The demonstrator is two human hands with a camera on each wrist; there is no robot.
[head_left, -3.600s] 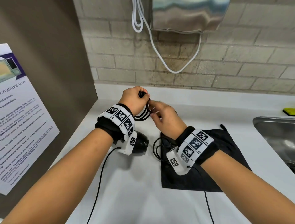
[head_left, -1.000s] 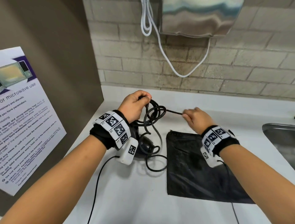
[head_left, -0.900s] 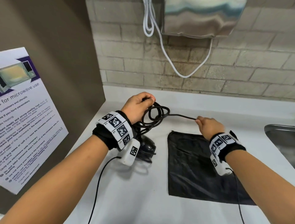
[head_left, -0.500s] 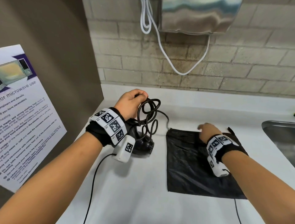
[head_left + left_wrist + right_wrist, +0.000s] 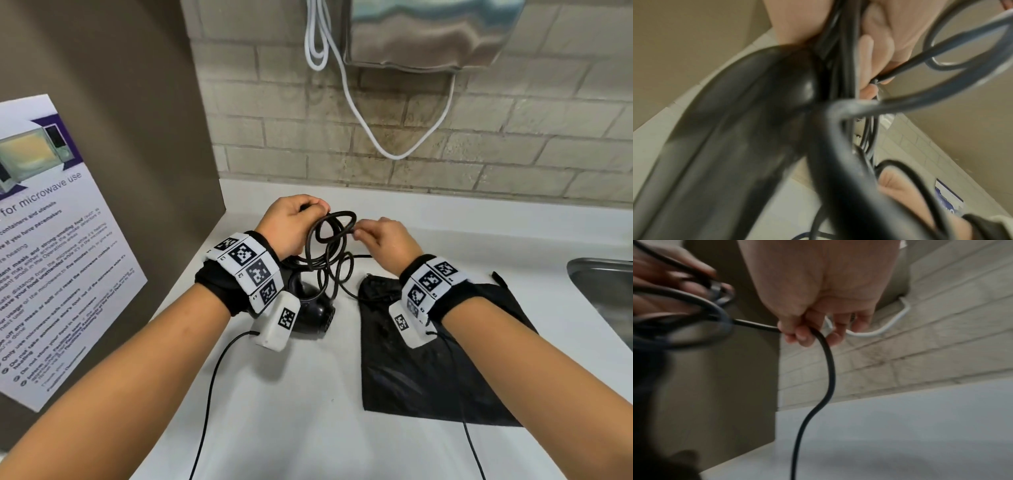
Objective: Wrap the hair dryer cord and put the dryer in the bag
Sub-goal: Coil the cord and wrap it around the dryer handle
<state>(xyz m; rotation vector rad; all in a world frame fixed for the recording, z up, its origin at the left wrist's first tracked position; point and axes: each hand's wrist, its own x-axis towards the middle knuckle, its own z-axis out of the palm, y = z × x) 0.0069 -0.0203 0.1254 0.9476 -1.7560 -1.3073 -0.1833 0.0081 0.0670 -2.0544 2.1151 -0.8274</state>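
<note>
Hair dryer (image 5: 313,310): black, on desk (image 5: 308,411), partly hidden behind left wrist band. Bag (image 5: 428,370): flat, right of it. Cord (image 5: 330,246): loops gripped in left hand (image 5: 291,222); right hand (image 5: 387,240) fingers pinch one strand. Poster (image 5: 51,240), far left: "for microwave use"; small print illegible.

I'm standing in what looks like a shared kitchenette, in a workplace or a dormitory. On the brown panel to my left hangs a poster (image 5: 51,240) of rules for microwave use. The white counter (image 5: 308,411) runs to a steel sink (image 5: 603,291), under a pale brick wall (image 5: 513,137) with a steel dispenser (image 5: 428,34).
</note>
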